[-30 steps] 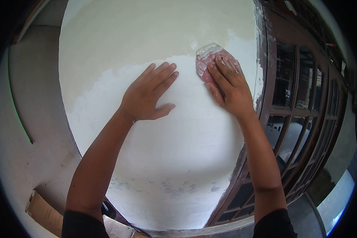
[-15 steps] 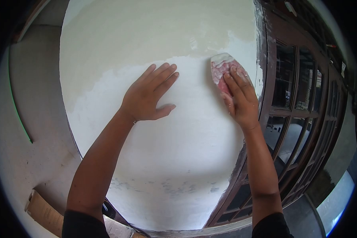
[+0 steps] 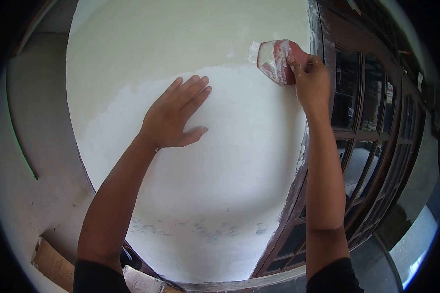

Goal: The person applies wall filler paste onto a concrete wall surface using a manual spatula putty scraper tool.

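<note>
In the head view, my right hand (image 3: 312, 83) grips a red plastic putty spreader (image 3: 275, 62) by its right end, thumb on the near face. White putty is smeared over the spreader's wide face, and its broad edge points left, at the wall surface. My left hand (image 3: 173, 115) lies flat against the wall with fingers and thumb stretched out, holding nothing. Fresh white putty coats the wall (image 3: 230, 161) around both hands; above is a duller grey-beige band. A small white dab (image 3: 253, 52) shows beside the spreader's left edge.
A dark brown wooden door frame with glass panes (image 3: 359, 117) runs close along the right, beside my right forearm. At lower left lie a cardboard box (image 3: 56, 263) and a whitish block (image 3: 142, 281). A green line (image 3: 15, 132) hangs on the grey wall at left.
My right hand has moved up and turned the spreader, so its broad edge now faces left instead of up. My left hand stays flat on the wall. The view has shifted slightly.
</note>
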A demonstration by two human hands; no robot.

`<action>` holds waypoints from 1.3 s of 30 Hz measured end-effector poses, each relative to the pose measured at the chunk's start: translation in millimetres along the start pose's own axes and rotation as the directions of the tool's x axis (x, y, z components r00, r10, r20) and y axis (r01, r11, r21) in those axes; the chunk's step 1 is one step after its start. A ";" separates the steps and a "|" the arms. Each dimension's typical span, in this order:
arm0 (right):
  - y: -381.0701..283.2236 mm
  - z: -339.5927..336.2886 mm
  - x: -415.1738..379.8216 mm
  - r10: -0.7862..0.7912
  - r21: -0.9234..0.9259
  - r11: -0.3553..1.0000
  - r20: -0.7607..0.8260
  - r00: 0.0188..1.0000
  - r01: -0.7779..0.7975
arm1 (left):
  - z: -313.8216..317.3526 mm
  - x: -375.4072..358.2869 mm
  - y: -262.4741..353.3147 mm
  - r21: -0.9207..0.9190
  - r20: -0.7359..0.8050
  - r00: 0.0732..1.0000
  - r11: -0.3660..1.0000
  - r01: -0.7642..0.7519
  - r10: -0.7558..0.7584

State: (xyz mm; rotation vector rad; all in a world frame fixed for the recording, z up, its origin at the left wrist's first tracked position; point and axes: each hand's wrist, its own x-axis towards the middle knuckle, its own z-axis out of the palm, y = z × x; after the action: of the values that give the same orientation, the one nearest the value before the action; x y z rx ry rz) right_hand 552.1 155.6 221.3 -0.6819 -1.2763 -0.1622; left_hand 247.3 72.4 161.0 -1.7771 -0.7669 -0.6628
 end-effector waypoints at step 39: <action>-5.3 2.4 0.4 0.070 0.169 0.984 -0.058 0.996 -0.060 | 0.9 -1.0 -2.1 -0.017 -0.008 1.000 1.000 -0.011 0.010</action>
State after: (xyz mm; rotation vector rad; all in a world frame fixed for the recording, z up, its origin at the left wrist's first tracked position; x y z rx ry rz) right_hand 547.7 152.8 223.9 -0.5686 -1.1904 -0.0221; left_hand 245.1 73.6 161.3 -1.7915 -0.7485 -0.6703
